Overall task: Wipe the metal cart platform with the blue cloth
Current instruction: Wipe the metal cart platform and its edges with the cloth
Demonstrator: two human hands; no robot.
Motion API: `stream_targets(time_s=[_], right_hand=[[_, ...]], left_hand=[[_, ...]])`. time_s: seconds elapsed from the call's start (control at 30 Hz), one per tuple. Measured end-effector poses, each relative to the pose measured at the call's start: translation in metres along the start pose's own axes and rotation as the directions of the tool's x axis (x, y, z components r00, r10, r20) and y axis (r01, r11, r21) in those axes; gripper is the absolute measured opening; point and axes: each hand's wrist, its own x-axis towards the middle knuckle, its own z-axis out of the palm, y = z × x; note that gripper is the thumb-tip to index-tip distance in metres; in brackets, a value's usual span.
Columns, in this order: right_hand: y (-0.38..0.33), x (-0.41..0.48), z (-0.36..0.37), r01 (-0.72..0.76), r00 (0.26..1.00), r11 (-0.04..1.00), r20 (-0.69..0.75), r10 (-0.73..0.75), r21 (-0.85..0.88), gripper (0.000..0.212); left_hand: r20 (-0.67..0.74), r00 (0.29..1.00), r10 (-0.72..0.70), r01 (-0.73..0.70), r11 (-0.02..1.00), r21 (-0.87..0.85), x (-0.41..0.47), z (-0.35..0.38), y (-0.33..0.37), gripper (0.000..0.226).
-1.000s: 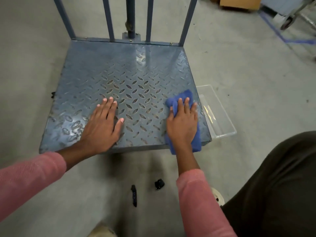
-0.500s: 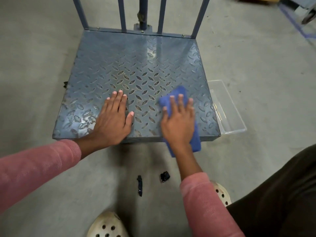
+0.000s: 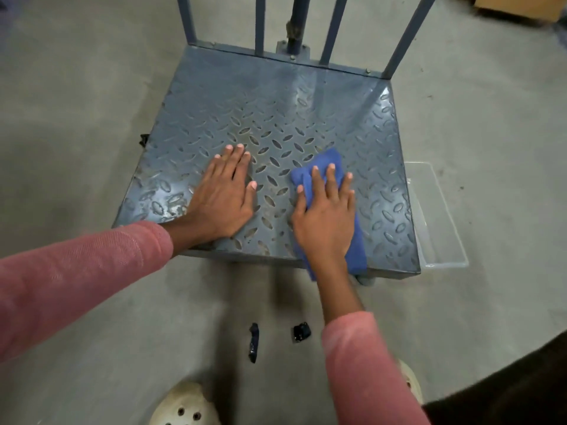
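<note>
The metal cart platform (image 3: 276, 111) is a blue-grey tread plate on a concrete floor. My right hand (image 3: 326, 216) presses flat on the blue cloth (image 3: 325, 162) near the platform's front edge, right of centre. The cloth sticks out beyond my fingertips and hangs over the front edge below my wrist. My left hand (image 3: 224, 194) rests flat on the bare plate beside it, fingers straight.
Blue upright bars (image 3: 331, 26) rise from the platform's far edge. A clear plastic tray (image 3: 441, 222) lies on the floor against the right side. Two small black scraps (image 3: 300, 332) lie on the floor in front. My light shoes (image 3: 184, 406) are at the bottom.
My right hand has slid the cloth leftward from the platform's right front corner toward the middle. The left hand stays planted on the plate. The view has shifted closer.
</note>
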Motion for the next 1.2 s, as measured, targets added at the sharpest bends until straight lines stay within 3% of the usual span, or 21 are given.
stream_targets(time_s=[0.1, 0.3, 0.4, 0.5, 0.6, 0.77, 0.87, 0.97, 1.1, 1.13, 1.2], right_hand=[[-0.019, -0.043, 0.006, 0.042, 0.999, 0.999, 0.01, -0.042, -0.013, 0.059], [-0.02, 0.056, 0.013, 0.179, 0.979, 0.984, 0.101, -0.177, -0.012, 0.058], [-0.018, 0.106, 0.013, 0.173, 0.974, 0.985, 0.144, -0.173, 0.009, 0.058], [-0.025, 0.081, 0.014, 0.163, 0.982, 0.987, 0.093, -0.163, 0.002, 0.058], [-0.027, 0.035, 0.012, 0.281, 0.955, 0.96, 0.103, -0.279, -0.001, 0.058], [-0.022, 0.109, 0.019, 0.366, 0.92, 0.93, 0.147, -0.365, 0.018, 0.056], [-0.02, 0.172, 0.021, 0.29, 0.946, 0.957, 0.145, -0.291, 0.024, 0.058], [-0.035, 0.18, 0.028, 0.175, 0.979, 0.984, 0.114, -0.17, -0.035, 0.059], [-0.04, 0.163, 0.032, 0.464, 0.879, 0.886, 0.117, -0.462, 0.008, 0.059], [-0.036, 0.18, 0.031, 0.49, 0.862, 0.871, 0.127, -0.49, 0.034, 0.059], [-0.026, 0.223, 0.03, 0.394, 0.91, 0.919, 0.136, -0.392, 0.008, 0.059]], left_hand=[[-0.02, 1.0, -0.015, 0.015, 1.0, -0.014, 0.014, 0.001, 0.003, 0.073], [-0.012, 1.0, -0.026, 0.026, 0.999, -0.037, 0.042, -0.004, 0.004, 0.072], [0.0, 1.0, -0.017, 0.017, 0.999, -0.042, 0.049, -0.005, 0.001, 0.071], [-0.012, 1.0, -0.021, 0.02, 0.999, -0.038, 0.057, -0.004, -0.005, 0.07], [-0.033, 0.999, -0.032, 0.031, 0.999, -0.037, 0.068, -0.003, -0.009, 0.071], [-0.026, 0.998, -0.05, 0.049, 0.998, -0.038, 0.087, -0.001, -0.013, 0.071], [-0.025, 0.997, -0.077, 0.076, 0.997, -0.02, 0.099, -0.001, -0.016, 0.07], [-0.025, 0.993, -0.117, 0.117, 0.993, 0.01, 0.109, 0.002, -0.016, 0.069], [-0.038, 0.974, -0.225, 0.225, 0.974, 0.007, 0.123, 0.005, -0.019, 0.071], [-0.041, 0.967, -0.251, 0.252, 0.968, 0.011, 0.126, 0.005, -0.019, 0.073], [-0.036, 0.957, -0.288, 0.289, 0.957, 0.023, 0.129, 0.005, -0.018, 0.077]])
